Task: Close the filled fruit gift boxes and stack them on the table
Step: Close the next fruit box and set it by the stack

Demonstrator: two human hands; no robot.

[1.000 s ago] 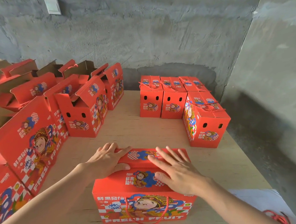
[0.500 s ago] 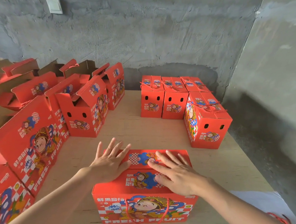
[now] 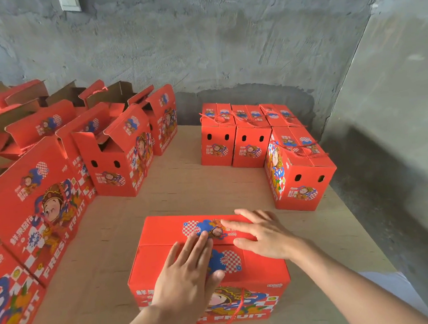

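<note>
Gift box (image 3: pixel 162 232), table's near edge: red, red-and-white check patches, blue splashes, white "FRESH FRUIT" lettering.
Rope handle (image 3: pixel 241 303): red.
Open boxes (image 3: pixel 114 171), left edge: red outside, brown inside.
Table (image 3: pixel 210 188): pale wood.
Wall (image 3: pixel 222 43): mottled grey.

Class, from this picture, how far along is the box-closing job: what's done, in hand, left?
Done: closed boxes stand side by side at the far right, none stacked. In hand: left hand and right hand press flat on top of the near box. Left: open boxes on the left await closing, then stacking.
</note>
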